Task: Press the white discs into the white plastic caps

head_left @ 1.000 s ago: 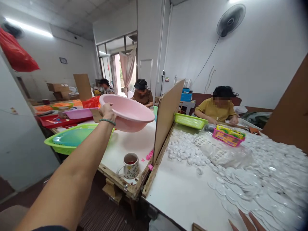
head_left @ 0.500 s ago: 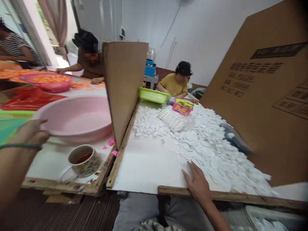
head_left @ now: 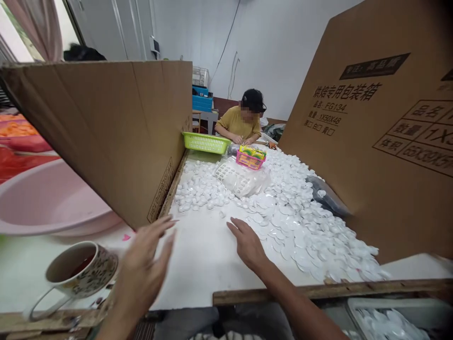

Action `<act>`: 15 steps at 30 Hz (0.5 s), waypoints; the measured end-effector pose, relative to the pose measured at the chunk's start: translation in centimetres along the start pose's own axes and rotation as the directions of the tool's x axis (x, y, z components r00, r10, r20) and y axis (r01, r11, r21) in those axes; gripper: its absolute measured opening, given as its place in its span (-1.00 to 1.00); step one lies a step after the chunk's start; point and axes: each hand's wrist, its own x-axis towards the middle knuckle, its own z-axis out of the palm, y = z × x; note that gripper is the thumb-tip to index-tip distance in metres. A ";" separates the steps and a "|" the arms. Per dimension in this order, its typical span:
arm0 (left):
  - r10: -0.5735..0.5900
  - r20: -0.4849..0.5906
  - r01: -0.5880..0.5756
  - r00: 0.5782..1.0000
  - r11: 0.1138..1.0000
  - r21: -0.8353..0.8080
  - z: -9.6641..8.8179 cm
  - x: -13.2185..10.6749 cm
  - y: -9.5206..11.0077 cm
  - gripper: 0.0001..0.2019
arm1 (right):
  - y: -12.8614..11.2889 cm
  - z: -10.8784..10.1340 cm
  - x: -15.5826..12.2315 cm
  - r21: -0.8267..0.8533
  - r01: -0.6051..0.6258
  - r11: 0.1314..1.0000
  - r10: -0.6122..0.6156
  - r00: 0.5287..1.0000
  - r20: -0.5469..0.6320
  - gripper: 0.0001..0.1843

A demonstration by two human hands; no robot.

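Note:
My left hand [head_left: 145, 264] hovers open, fingers spread, over the near edge of the white table [head_left: 201, 255], just right of a patterned mug of dark drink [head_left: 79, 274]. It holds nothing. My right hand [head_left: 247, 243] lies flat and open on the table, fingertips beside a broad heap of white round plastic pieces [head_left: 304, 222]. The pink basin [head_left: 46, 203] sits on the neighbouring table to the left, behind a cardboard divider [head_left: 116, 127].
A large printed cardboard sheet [head_left: 378, 132] walls the right side. A green basket [head_left: 205, 141], a small pink basket [head_left: 250, 159] and a clear bag of white parts [head_left: 244, 182] lie at the far end, where a person in yellow [head_left: 240, 123] works. A tray of white pieces [head_left: 385, 321] sits below.
My left hand let go of the pink basin, which now rests on the left table, and swung right toward the white table. My right hand slid forward along the table. The view dropped.

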 end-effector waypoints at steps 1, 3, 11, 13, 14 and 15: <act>0.016 0.064 -0.019 0.998 0.999 0.035 2.5 0.9 -0.1 -0.65 | -0.1 0.3 1.9 0.012 0.024 1.000 -0.025 0.999 0.035 -0.31; -0.043 0.186 0.011 0.982 0.986 0.169 7.5 3.3 -1.4 -0.51 | -0.1 1.2 5.2 0.017 0.052 0.998 -0.054 0.992 0.117 -0.29; -0.227 0.372 0.055 0.900 0.905 0.421 17.9 8.1 -6.9 -0.40 | 0.1 3.5 4.7 0.048 0.008 0.999 -0.018 0.980 0.197 -0.80; -0.172 0.368 0.005 0.914 0.910 0.414 19.2 7.7 -6.5 -0.42 | -0.1 3.0 3.2 0.083 -0.013 0.996 -0.004 0.981 0.196 -0.86; -0.146 0.373 -0.020 0.916 0.913 0.407 19.7 7.4 -6.2 -0.42 | -0.2 2.8 2.5 0.099 -0.014 0.995 -0.006 0.980 0.198 -0.88; -0.124 0.382 -0.041 0.916 0.918 0.395 20.1 7.1 -5.9 -0.42 | -0.2 2.5 1.8 0.112 -0.009 0.994 -0.013 0.980 0.198 -0.90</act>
